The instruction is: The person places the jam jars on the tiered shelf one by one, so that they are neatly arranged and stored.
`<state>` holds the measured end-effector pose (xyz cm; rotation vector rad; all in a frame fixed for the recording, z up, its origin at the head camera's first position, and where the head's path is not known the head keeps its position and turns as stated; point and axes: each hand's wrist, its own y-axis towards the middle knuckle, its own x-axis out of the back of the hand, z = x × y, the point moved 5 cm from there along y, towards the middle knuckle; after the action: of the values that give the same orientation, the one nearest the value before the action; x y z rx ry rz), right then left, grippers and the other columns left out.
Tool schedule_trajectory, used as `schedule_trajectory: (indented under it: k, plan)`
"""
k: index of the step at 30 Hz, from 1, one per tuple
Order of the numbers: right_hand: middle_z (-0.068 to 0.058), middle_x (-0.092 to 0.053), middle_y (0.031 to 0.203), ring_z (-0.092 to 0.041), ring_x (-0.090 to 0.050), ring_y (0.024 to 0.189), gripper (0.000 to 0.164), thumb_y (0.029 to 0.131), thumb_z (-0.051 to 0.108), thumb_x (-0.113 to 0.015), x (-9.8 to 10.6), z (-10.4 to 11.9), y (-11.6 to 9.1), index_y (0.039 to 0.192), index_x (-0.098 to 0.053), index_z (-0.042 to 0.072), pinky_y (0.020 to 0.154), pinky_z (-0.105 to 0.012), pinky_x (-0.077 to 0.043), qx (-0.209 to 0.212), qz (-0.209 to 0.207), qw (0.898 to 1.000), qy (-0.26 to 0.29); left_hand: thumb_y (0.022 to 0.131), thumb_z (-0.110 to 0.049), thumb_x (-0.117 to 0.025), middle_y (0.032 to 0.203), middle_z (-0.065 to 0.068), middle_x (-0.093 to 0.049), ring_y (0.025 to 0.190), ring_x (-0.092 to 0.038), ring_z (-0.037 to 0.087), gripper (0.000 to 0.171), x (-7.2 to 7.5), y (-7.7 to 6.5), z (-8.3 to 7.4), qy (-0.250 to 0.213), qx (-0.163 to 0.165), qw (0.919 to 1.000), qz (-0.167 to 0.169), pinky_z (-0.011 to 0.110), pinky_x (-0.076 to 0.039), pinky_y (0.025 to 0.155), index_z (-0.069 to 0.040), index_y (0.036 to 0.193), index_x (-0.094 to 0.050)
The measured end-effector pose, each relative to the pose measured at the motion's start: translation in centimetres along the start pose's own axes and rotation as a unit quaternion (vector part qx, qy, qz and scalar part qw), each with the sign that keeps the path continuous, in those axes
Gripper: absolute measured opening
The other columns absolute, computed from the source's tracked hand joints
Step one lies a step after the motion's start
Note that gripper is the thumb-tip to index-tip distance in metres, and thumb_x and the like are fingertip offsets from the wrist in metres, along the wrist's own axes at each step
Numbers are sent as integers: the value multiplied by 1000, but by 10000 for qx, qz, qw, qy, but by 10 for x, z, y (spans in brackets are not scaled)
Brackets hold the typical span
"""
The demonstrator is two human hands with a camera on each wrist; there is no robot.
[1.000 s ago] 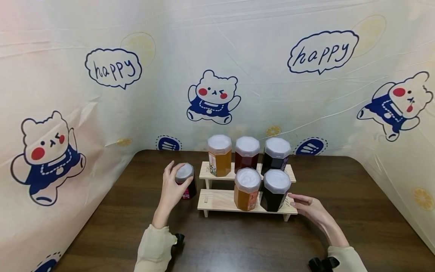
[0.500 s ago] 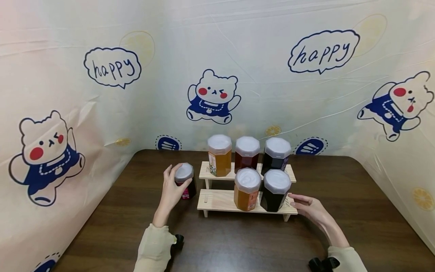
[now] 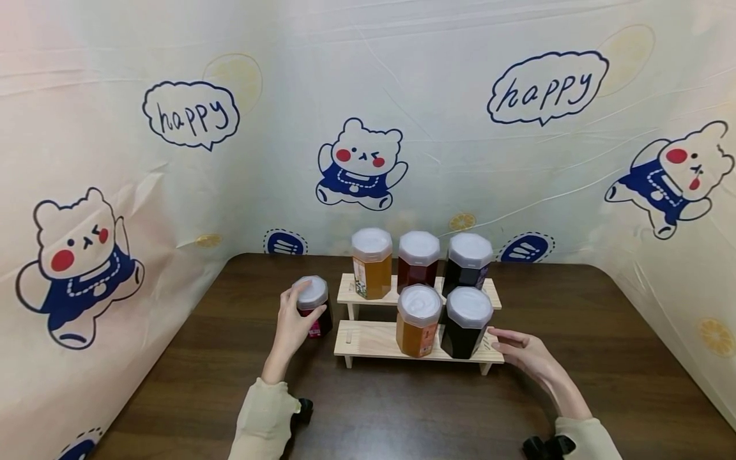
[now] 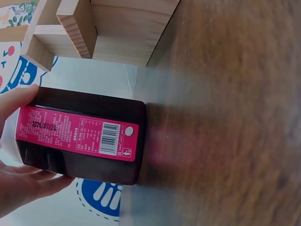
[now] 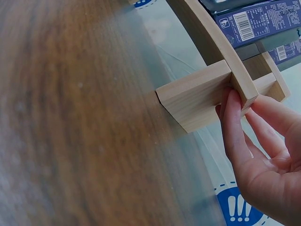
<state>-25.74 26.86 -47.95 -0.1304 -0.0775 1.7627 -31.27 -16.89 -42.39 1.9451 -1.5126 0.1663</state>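
On the left of the head view, my left hand (image 3: 291, 322) grips a dark jar (image 3: 324, 321) with a whitish lid, thumb and fingers around its upper part. The jar stands upright, and the left wrist view shows its pink label (image 4: 77, 132) with a barcode. My right hand (image 3: 531, 359) pinches the right end of the lower board of a two-tier wooden stand (image 3: 368, 337); in the right wrist view the thumb and fingers lie on either side of the board end (image 5: 242, 84). An amber jar (image 3: 415, 332) and a black jar (image 3: 462, 335) occupy the lower tier.
Behind, the upper tier carries a golden jar (image 3: 376, 278), a dark red jar (image 3: 416, 271) and a black jar (image 3: 457, 275), all lidded. The stand rests on a brown wooden table (image 3: 402, 409). A printed curtain (image 3: 276, 166) hangs around the table's back and sides.
My left hand has shifted very slightly at the jar, its fingers now lower over the lid. The jar, the stand and my right hand look unmoved.
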Motion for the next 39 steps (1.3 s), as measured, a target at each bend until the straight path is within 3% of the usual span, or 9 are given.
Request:
schedule_trajectory:
  k: [13,22,39]
  plan:
    - [14,-60,103,0,-54,94,31,82,8,-60,0,-1,2,113,-60,7,77,-22,-46,-54,51,10000,3,59,-14,-81,105,20,-51,93,-53,37,52,9,-2,-1,252,-274,9967,-728,51,-42,73,-10,107,-62]
    - [13,-59,103,-1,-55,94,36,83,8,-60,-1,0,2,117,-56,1,77,-22,-46,-80,50,10000,15,58,-18,-82,101,18,-53,88,-55,35,50,12,-2,-4,449,-326,9947,-863,49,-44,70,-12,104,-64]
    - [7,-58,107,-1,-55,93,32,83,9,-60,0,1,-2,114,-59,5,77,-22,-47,-81,-12,9999,-90,57,-20,-82,98,13,-54,87,-55,31,50,41,-6,-48,486,-511,9933,-921,46,-44,67,-14,103,-64]
